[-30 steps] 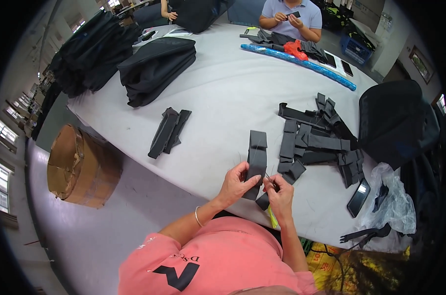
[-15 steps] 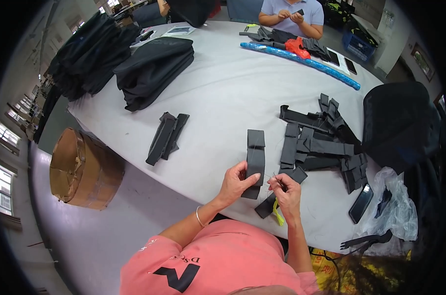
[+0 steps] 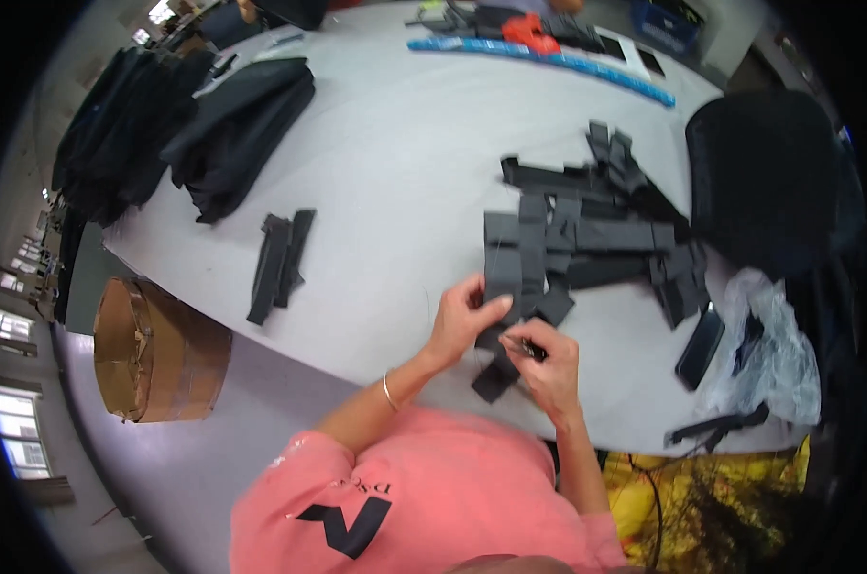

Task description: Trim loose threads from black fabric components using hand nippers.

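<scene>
My left hand [image 3: 464,320] grips a black fabric strip [image 3: 502,263] between thumb and fingers, the strip standing away from me over the table. My right hand [image 3: 548,368] is closed round a small dark tool [image 3: 527,346] that looks like thread snips, its tip by the near end of the strip. Most of the tool is hidden in my fingers. Another black strip [image 3: 495,380] lies beneath my hands. Just beyond and to the right is a loose pile of black strips [image 3: 620,234].
A few black strips [image 3: 280,263] lie to the left. Dark fabric stacks [image 3: 247,129] fill the far left; a blue roll [image 3: 538,65] lies at the back. A phone [image 3: 699,346], a clear plastic bag [image 3: 763,354] and a black padded piece [image 3: 763,182] are right. A cardboard drum [image 3: 180,364] stands on the floor.
My left hand has brought the strip up against the pile. My right hand has moved from pulling at a thread to the strip's near end, the dark tool now forward in its fingers.
</scene>
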`<state>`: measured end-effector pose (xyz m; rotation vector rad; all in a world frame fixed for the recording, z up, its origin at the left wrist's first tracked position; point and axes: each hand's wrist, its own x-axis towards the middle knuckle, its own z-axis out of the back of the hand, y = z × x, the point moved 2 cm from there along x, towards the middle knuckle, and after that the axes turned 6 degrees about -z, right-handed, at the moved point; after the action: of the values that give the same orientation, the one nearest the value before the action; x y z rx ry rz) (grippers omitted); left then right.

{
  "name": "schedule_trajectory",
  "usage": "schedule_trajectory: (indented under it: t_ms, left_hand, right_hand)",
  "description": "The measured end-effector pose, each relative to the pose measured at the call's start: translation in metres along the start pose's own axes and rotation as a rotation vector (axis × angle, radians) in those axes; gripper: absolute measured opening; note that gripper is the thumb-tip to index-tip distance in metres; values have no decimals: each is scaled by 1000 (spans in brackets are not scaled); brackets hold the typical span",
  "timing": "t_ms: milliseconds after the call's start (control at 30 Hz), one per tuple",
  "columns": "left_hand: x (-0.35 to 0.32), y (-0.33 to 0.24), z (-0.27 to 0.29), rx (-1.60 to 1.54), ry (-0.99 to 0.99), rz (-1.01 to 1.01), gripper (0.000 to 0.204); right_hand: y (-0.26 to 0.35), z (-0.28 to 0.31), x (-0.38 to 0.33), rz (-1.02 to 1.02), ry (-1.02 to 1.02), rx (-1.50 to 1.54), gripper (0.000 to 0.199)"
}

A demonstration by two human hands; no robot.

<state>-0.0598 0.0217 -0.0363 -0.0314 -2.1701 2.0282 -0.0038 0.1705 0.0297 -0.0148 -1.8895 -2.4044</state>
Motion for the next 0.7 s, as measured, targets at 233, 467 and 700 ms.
schedule_trajectory:
  t_ms: [233, 467, 700]
  left_hand:
    - [7, -45, -9, -284, -6, 147, 9]
    - [-10, -51, 10, -281, -149, 175, 11]
    - [-16, -47, 19, -223, -149, 162, 13]
  right_hand:
    - [12, 6, -11, 19, 232, 102, 22]
    - [12, 7, -17, -27, 528, 304, 23]
    - [0, 35, -20, -11, 300, 622, 9]
